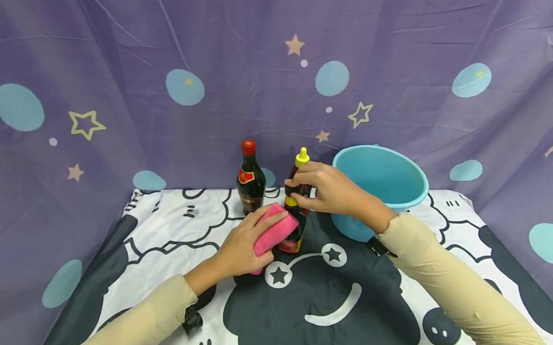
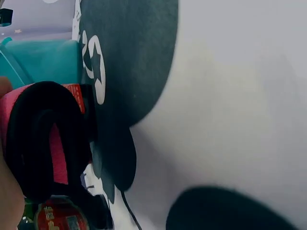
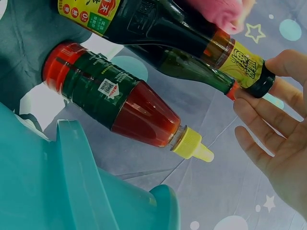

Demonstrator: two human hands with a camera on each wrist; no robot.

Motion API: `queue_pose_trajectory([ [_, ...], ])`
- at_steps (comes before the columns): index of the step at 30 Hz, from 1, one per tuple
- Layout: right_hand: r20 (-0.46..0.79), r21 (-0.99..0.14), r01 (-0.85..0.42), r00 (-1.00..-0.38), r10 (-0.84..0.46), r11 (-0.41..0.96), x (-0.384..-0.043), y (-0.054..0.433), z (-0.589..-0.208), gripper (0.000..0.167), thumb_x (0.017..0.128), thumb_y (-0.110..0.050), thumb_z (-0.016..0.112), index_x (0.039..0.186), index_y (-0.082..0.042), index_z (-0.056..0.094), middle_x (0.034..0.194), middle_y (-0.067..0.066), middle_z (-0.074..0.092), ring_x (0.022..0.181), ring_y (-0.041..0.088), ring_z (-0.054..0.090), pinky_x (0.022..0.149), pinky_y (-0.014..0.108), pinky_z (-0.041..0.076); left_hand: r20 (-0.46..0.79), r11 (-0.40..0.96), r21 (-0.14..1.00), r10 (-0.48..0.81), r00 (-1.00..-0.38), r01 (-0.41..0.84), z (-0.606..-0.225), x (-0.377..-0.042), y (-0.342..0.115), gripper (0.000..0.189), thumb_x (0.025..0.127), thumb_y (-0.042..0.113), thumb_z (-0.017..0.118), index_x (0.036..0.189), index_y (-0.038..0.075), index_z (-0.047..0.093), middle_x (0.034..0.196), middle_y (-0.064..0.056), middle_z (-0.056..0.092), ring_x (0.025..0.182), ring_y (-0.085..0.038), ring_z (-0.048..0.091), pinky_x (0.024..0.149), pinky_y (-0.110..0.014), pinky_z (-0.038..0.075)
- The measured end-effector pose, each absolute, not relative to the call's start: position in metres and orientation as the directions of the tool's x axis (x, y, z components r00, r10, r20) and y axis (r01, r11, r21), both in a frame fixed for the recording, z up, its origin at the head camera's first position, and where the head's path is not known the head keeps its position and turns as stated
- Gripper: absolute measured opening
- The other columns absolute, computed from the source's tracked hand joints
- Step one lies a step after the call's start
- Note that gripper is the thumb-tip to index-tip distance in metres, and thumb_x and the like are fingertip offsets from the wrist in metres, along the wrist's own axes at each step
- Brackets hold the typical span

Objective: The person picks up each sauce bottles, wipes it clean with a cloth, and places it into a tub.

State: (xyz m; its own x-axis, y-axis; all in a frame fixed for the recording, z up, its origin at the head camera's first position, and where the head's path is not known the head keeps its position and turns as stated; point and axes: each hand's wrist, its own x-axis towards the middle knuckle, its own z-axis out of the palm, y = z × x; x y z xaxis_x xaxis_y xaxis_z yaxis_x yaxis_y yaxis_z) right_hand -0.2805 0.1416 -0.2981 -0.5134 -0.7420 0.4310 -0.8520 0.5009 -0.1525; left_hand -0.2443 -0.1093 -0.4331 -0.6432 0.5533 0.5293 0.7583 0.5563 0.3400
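Observation:
A folded pink cloth is gripped by my left hand and lies against the side of a dark sauce bottle. In the left wrist view, a thick black band curves around the pink cloth. My right hand pinches that sauce bottle at its black cap, above a yellow neck label. Just behind stands a squeeze bottle of red sauce with a yellow nozzle cap. Left of these, a dark bottle with a red cap stands upright.
A light blue bucket stands right of the bottles, close to my right forearm. The table is covered by a black and white patterned cloth. A purple curtain with stars and dots hangs behind.

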Motion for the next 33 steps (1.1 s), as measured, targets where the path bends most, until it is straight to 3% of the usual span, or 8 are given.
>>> queue_pose_trajectory([
  [10, 0.436, -0.162, -0.85, -0.518, -0.736, 0.501, -0.28, 0.142, -0.299, 0.022, 0.091, -0.018, 0.075, 0.11, -0.006, 0.077, 0.099, 0.006, 0.073, 0.087, 0.022, 0.066, 0.075, 0.035, 0.056, 0.379, 0.558, 0.337, 0.657, -0.652, 0.758, -0.431, -0.248, -0.128, 0.088, 0.073, 0.017, 0.079, 0.153, 0.03, 0.044, 0.156, -0.004, 0.043, 0.126, -0.027, 0.054, 0.088, -0.047, 0.056],
  [23, 0.441, -0.16, -0.848, -0.52, -0.732, 0.506, -0.278, 0.141, -0.299, 0.023, 0.09, -0.019, 0.076, 0.11, -0.007, 0.077, 0.098, 0.006, 0.073, 0.085, 0.02, 0.065, 0.073, 0.034, 0.055, 0.28, 0.584, 0.404, 0.654, -0.703, 0.704, -0.431, -0.245, -0.138, 0.09, 0.076, 0.016, 0.078, 0.155, 0.036, 0.04, 0.159, 0.001, 0.039, 0.13, -0.024, 0.051, 0.092, -0.046, 0.053],
  [33, 0.438, -0.154, -0.843, -0.525, -0.729, 0.515, -0.277, 0.141, -0.298, 0.023, 0.091, -0.02, 0.075, 0.11, -0.007, 0.077, 0.099, 0.006, 0.072, 0.086, 0.023, 0.066, 0.072, 0.035, 0.054, 0.171, 0.625, 0.409, 0.663, -0.729, 0.665, -0.438, -0.238, -0.146, 0.086, 0.078, 0.019, 0.077, 0.154, 0.039, 0.041, 0.16, -0.003, 0.04, 0.136, -0.028, 0.049, 0.097, -0.05, 0.052],
])
